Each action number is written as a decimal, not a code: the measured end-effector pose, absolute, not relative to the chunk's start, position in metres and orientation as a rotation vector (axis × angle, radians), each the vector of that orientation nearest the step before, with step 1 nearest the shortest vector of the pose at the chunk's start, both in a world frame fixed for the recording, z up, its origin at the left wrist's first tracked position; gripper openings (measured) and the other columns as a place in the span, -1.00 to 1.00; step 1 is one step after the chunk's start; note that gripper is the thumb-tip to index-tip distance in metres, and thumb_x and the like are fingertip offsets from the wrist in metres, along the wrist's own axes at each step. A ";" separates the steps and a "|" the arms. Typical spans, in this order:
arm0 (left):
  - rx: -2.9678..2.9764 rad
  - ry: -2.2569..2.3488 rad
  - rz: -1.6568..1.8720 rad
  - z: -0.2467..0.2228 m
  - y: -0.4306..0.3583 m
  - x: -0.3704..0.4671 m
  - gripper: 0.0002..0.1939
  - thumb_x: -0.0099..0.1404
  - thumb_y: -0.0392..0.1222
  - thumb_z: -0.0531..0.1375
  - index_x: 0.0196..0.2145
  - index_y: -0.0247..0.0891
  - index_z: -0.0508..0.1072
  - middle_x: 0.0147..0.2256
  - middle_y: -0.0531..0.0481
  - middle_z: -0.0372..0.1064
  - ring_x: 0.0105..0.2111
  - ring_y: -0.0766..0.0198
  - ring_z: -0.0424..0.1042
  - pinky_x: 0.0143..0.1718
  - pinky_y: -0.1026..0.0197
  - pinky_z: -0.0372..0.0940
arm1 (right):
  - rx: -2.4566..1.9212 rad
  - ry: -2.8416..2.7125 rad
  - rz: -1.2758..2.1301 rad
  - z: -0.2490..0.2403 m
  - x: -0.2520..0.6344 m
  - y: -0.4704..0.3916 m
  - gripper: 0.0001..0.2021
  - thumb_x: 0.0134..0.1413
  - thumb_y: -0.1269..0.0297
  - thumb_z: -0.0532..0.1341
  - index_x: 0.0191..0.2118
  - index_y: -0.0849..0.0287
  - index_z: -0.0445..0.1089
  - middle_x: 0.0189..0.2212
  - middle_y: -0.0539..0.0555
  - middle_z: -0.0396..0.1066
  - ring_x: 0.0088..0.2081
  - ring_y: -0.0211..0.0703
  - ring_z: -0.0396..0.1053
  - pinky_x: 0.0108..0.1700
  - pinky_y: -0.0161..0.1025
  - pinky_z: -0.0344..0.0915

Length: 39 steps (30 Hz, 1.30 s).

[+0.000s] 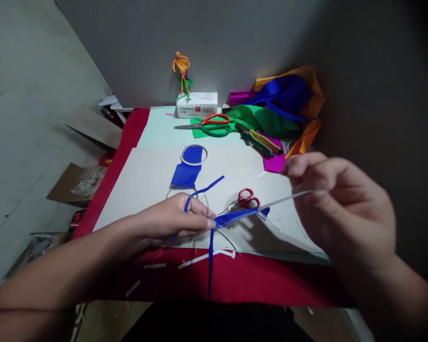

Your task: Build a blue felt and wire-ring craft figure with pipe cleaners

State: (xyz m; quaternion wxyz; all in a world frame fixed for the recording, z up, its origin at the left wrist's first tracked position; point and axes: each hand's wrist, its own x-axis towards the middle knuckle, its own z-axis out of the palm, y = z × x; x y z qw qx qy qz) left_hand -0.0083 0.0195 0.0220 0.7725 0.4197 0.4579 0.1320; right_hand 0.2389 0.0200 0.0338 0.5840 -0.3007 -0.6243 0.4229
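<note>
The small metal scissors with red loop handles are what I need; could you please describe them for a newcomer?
On the red table, find the pale grey sheet, then the blue fabric strip pinched in the left hand. Just beyond that strip lie the small scissors. Both their loops are red, whereas the larger metal scissors farther back have one orange-red and one green handle.

Left hand (176,216): pinching twisted metal wire (207,205) and narrow blue fabric strips (231,218)
Right hand (342,204): raised — gripping a thin white strip (288,197)
Between: small red-handled scissors (240,203)
Far edge: slim orange-and-green figure (181,65) — atop a white cardboard box (197,107)
</note>
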 end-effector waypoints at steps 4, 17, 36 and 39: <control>0.929 1.003 0.295 0.019 0.021 -0.011 -0.89 0.09 -0.21 0.29 -0.46 -0.32 0.49 -0.79 0.21 0.05 -0.74 0.53 -0.06 -0.71 0.44 -0.16 | -0.708 -1.155 0.914 0.037 0.250 0.041 -0.94 0.04 0.40 0.24 -0.37 0.08 0.39 -0.34 0.04 0.24 -0.21 -0.12 0.27 -0.03 -0.04 0.20; 0.987 1.026 0.291 0.021 0.021 -0.011 -0.82 0.09 -0.13 0.29 -0.47 -0.32 0.45 -0.77 0.21 0.05 -0.72 0.51 -0.09 -0.67 0.36 -0.24 | -0.781 -2.141 0.133 0.019 0.232 0.021 -0.70 0.01 0.31 0.27 -0.08 0.09 0.33 -0.13 0.16 0.36 -0.07 0.06 0.30 -0.04 0.06 0.21; 0.956 1.024 0.265 0.021 0.018 -0.003 -0.84 -0.03 -0.25 0.30 -0.42 -0.32 0.49 -0.69 0.16 0.21 -0.69 0.48 0.07 -0.63 0.37 -0.07 | -0.677 -2.251 0.050 -0.002 0.210 0.003 -0.88 0.08 0.50 0.13 -0.27 0.20 0.35 -0.41 0.02 0.42 -0.29 -0.19 0.30 -0.12 -0.08 0.09; 0.882 1.016 0.280 0.020 0.018 -0.003 -0.82 -0.07 -0.28 0.31 -0.42 -0.32 0.48 -0.68 0.15 0.25 -0.70 0.48 0.10 -0.64 0.38 -0.04 | -0.737 -2.230 0.142 -0.001 0.208 0.000 -0.87 0.07 0.53 0.11 -0.30 0.20 0.33 -0.43 0.01 0.39 -0.34 -0.21 0.26 -0.14 -0.09 0.07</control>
